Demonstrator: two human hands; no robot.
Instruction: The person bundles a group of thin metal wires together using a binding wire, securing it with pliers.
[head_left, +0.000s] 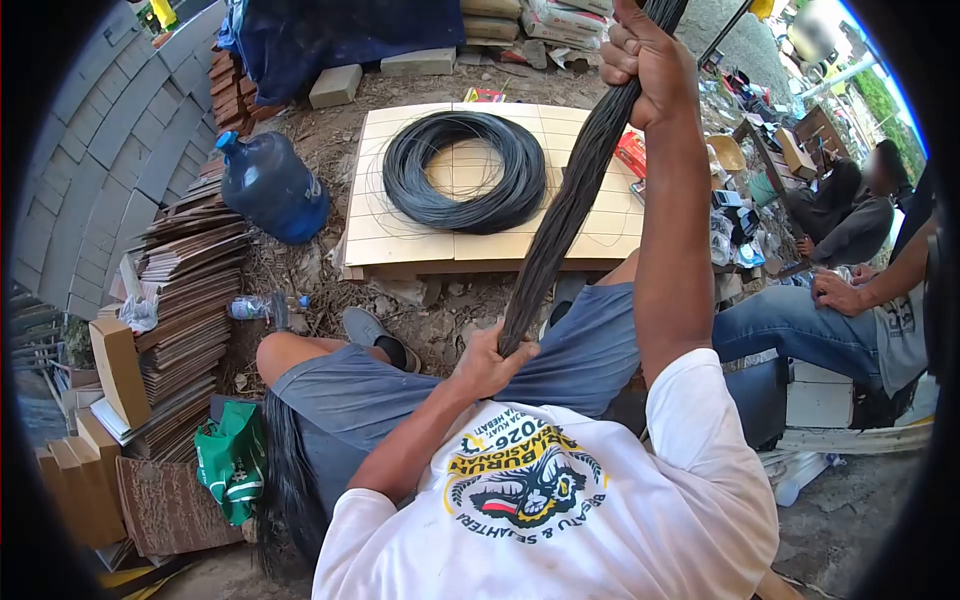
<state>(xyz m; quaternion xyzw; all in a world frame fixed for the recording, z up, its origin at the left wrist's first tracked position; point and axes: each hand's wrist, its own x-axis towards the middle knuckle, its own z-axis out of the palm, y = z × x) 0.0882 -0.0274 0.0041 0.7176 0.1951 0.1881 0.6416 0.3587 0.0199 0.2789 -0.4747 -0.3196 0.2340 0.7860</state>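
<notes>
A long, thick bundle of dark strands (575, 190) runs slantwise from my lap to the top right. My right hand (648, 62), raised high, is closed around its upper part. Lower down, near my lap, my left hand (492, 362) is wrapped round the bundle's lower end. A coil of dark wire (465, 170) lies on a low table with a pale tiled top (590, 230) in front of my knees, its loose loops spreading over the surface. More dark strands (290, 470) hang beside my left thigh.
To my left stand a blue water jug (275, 190), stacked flat tiles (190, 320), a green bag (230, 460) and a small plastic bottle (250, 307). At right, a person in jeans (800, 320) sits close by, with another person (850, 205) farther back. Cement bags (560, 20) lie behind the table.
</notes>
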